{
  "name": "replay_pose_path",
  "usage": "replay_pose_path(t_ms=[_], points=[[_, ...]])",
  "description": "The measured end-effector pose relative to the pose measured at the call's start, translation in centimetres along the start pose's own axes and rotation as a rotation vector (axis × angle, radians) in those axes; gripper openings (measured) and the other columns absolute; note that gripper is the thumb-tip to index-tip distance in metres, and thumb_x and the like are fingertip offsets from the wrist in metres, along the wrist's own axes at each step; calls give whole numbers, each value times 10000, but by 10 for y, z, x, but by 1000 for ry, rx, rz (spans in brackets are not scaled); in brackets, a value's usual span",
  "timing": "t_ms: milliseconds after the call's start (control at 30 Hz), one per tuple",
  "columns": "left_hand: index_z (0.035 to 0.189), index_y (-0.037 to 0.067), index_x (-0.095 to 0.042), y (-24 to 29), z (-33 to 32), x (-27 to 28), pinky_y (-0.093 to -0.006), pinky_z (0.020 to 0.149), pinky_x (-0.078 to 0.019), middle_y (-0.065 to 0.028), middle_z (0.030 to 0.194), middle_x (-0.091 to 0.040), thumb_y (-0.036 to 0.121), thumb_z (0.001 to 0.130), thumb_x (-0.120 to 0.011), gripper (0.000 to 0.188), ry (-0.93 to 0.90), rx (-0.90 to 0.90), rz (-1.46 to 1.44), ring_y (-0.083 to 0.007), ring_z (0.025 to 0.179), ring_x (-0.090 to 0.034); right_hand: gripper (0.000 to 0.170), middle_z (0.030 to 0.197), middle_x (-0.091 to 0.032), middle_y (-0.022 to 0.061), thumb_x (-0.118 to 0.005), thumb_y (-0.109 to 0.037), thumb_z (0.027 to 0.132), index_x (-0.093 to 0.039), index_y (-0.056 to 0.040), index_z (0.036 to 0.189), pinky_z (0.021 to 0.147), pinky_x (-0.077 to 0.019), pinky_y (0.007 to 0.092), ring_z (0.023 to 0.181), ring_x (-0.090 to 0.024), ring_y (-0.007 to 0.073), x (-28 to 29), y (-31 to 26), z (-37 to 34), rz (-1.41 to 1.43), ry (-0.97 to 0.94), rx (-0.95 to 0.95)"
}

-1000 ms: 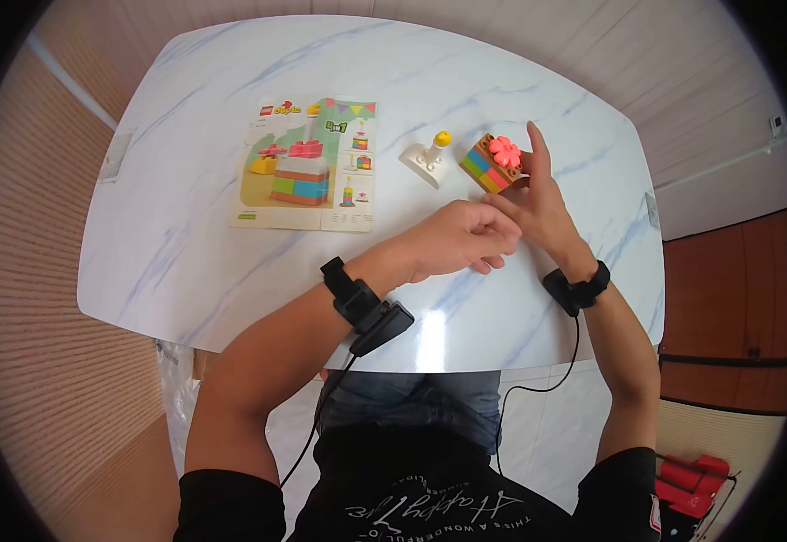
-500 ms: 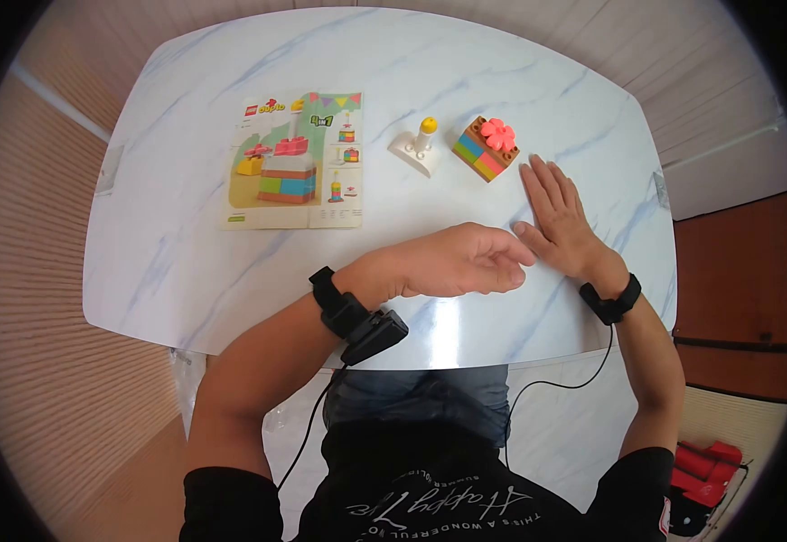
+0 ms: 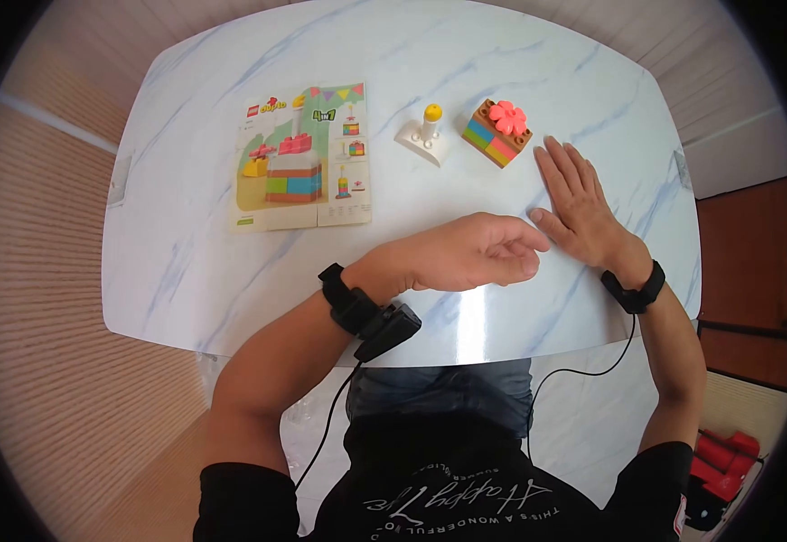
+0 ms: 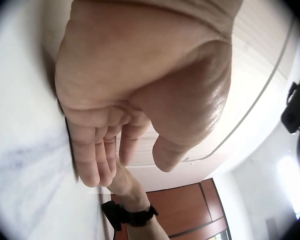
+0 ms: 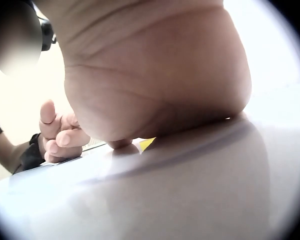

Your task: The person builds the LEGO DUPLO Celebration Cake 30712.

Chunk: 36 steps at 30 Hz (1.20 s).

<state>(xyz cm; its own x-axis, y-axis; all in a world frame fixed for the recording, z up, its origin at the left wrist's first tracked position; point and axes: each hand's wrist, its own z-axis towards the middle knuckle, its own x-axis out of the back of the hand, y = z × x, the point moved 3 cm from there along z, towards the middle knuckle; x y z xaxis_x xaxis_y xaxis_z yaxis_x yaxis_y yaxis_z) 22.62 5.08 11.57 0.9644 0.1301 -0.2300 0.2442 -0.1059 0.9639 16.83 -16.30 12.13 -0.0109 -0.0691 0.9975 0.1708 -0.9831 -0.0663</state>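
Note:
In the head view the left hand [image 3: 470, 253] rests on its side on the table, fingers loosely bent, holding nothing. To its right the right hand [image 3: 588, 212] lies palm down, fingers extended, its tips just beside a block stack [image 3: 493, 135] without gripping it. That stack has brown, blue, green, yellow and pink bricks, with a coral flower [image 3: 508, 117] on top. Left of it stands a white curved piece [image 3: 418, 144] bearing a white candle with a yellow tip [image 3: 432, 113]. The left wrist view shows the left palm [image 4: 135, 65]; the right palm [image 5: 155, 75] fills much of the right wrist view.
A picture leaflet [image 3: 299, 163] showing block models lies on the left part of the marble-patterned table [image 3: 177, 262]. Black wrist cameras [image 3: 384, 330] with hanging cables are strapped to both wrists. A red and black item [image 3: 723, 465] is at the lower right, off the table.
The right hand has drawn back from beside the block stack and flattened onto the table. The left hand has shifted slightly right, its fingers now apart from the right hand. The head view has shifted too.

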Motion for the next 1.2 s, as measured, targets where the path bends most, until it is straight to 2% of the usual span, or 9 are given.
replay_pose_path(t_ms=[533, 733, 800, 833, 900, 1033, 1100, 1133, 1200], points=[[1385, 0, -526, -1, 2, 2, -310, 925, -512, -122, 1263, -631, 177, 989, -636, 447, 20, 2, -35, -169, 1089, -623, 740, 1605, -246, 233, -512, -424, 967, -288, -21, 1545, 1188, -192, 566, 1461, -230, 467, 1, -1, -1, -24, -4, -27], [1386, 0, -518, -1, 1, 3, -314, 931, -521, -139, 1262, -622, 180, 994, -630, 446, 20, -3, -66, -181, 1085, -627, 797, 1526, -366, 264, -625, -389, 926, -285, -19, 1543, 1144, -318, 502, 1382, -361, 468, 21, -5, 10, 8, -18, 4], [1386, 0, -516, 1, 1, 4, -318, 936, -523, -141, 1260, -617, 182, 997, -624, 442, 14, -11, -78, -185, 1089, -628, 884, 1436, -471, 271, -722, -371, 873, -272, -21, 1548, 1066, -418, 460, 1306, -476, 432, 31, -2, 20, 342, 25, -120], [1383, 1, -517, 2, 1, 4, -325, 939, -527, -141, 1256, -614, 183, 1001, -618, 436, 26, 6, -78, -189, 1092, -630, 884, 1436, -471, 271, -722, -371, 873, -272, -21, 1548, 1066, -418, 460, 1306, -476, 432, 33, -3, 26, 332, 30, -125], [1381, 1, -518, 2, 1, 4, -331, 942, -531, -141, 1251, -612, 185, 1005, -611, 429, 33, 18, -77, -193, 1095, -631, 947, 1359, -539, 261, -774, -364, 838, -256, -23, 1554, 975, -480, 417, 1182, -567, 355, 35, -6, 35, 519, 162, -159], [1385, 1, -515, 0, 1, 8, -349, 938, -547, -144, 1248, -612, 200, 1013, -598, 430, 55, 4, -132, -205, 1096, -637, 968, 1299, -576, 228, -801, -341, 816, -263, -17, 1552, 871, -512, 376, 1013, -608, 271, 44, -30, 59, 575, 157, -207], [1388, -3, -512, 3, 0, 8, -356, 934, -553, -146, 1250, -611, 204, 1015, -596, 435, 72, 2, -161, -207, 1093, -639, 779, 1132, -641, 160, -781, -285, 831, -417, 3, 1458, 772, -514, 337, 846, -594, 205, 40, -34, 68, 638, 173, -247], [1393, -9, -505, 4, 0, 8, -368, 926, -559, -152, 1248, -611, 212, 1017, -595, 446, 96, 20, -176, -215, 1089, -642, 779, 1132, -641, 160, -781, -285, 831, -417, 3, 1458, 772, -514, 337, 846, -594, 205, 39, -35, 71, 635, 167, -235], [1398, -16, -498, 5, 0, 11, -380, 918, -564, -158, 1245, -612, 220, 1019, -594, 457, 131, 31, -191, -222, 1085, -645, 562, 962, -655, 95, -766, -239, 839, -553, 21, 1290, 716, -502, 305, 776, -583, 157, 40, -33, 74, 668, 181, -275]])
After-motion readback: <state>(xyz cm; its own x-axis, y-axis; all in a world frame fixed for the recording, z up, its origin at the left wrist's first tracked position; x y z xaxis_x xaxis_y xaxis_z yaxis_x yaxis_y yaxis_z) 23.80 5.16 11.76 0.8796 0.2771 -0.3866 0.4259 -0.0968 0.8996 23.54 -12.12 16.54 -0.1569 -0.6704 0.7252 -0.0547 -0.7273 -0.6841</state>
